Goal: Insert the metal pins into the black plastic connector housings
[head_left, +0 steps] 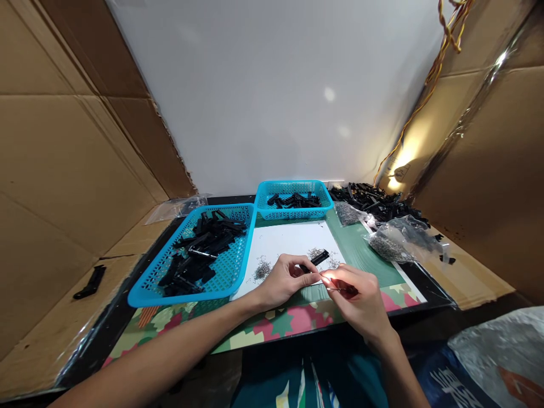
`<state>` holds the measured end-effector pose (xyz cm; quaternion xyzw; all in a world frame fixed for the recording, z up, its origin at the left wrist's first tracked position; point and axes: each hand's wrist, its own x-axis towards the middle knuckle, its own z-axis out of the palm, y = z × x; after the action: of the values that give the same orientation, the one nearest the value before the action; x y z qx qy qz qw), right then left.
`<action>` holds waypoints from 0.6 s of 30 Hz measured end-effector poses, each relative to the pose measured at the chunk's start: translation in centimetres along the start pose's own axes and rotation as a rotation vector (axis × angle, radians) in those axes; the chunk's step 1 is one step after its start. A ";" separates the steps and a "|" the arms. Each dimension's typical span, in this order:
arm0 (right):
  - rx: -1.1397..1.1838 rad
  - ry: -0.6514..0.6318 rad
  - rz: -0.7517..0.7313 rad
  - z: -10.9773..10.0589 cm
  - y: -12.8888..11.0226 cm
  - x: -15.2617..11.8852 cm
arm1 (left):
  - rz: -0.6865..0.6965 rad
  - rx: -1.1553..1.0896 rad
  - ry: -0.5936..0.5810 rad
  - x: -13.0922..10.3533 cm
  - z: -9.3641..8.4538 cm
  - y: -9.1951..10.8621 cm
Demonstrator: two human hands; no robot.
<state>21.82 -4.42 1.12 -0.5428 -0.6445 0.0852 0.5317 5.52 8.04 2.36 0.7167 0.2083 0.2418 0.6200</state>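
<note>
My left hand (pixel 288 277) is closed around a narrow black plastic part (pixel 319 258), whose far end sticks out beyond the fingers. Close against its fingertips, my right hand (pixel 355 292) is pinched on a thin metal tool (pixel 335 289); most of the tool is hidden in the palm. Under both hands lies a white sheet (pixel 293 235). A pile of tiny metal pieces, like small springs (pixel 262 270), rests on the sheet left of my left hand. Another small metal pile (pixel 315 253) sits just behind the black part.
A large blue basket (pixel 144 286) of black parts stands on the left, a smaller blue basket (pixel 293 214) at the back. Loose black parts (pixel 374 198) and clear bags of metal pieces (pixel 386 246) lie at right. Cardboard walls (pixel 488 158) flank the table.
</note>
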 end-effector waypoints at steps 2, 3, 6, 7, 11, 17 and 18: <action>0.022 -0.015 0.032 0.0 0.1 -0.1 | 0.022 -0.016 -0.018 0.1 -0.1 -0.1; 0.032 -0.030 0.050 0.0 0.2 -0.1 | 0.033 -0.021 -0.027 0.2 -0.2 -0.3; 0.084 -0.067 0.110 -0.1 0.3 -0.2 | 0.045 -0.010 -0.052 0.3 -0.3 -0.6; 0.107 -0.068 0.132 -0.1 0.3 -0.3 | 0.044 -0.004 -0.050 0.3 -0.3 -0.7; 0.171 -0.061 0.202 0.2 0.5 -0.4 | 0.027 -0.016 -0.005 0.2 0.0 -0.6; 0.167 -0.054 0.191 0.2 0.7 -0.2 | 0.034 -0.047 0.041 0.1 0.2 -0.2; 0.142 -0.055 0.165 0.2 0.7 -0.1 | 0.027 -0.040 0.047 0.1 0.2 -0.2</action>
<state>22.10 -4.16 0.45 -0.5523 -0.6042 0.1889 0.5424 5.71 7.93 2.18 0.7011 0.2083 0.2709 0.6259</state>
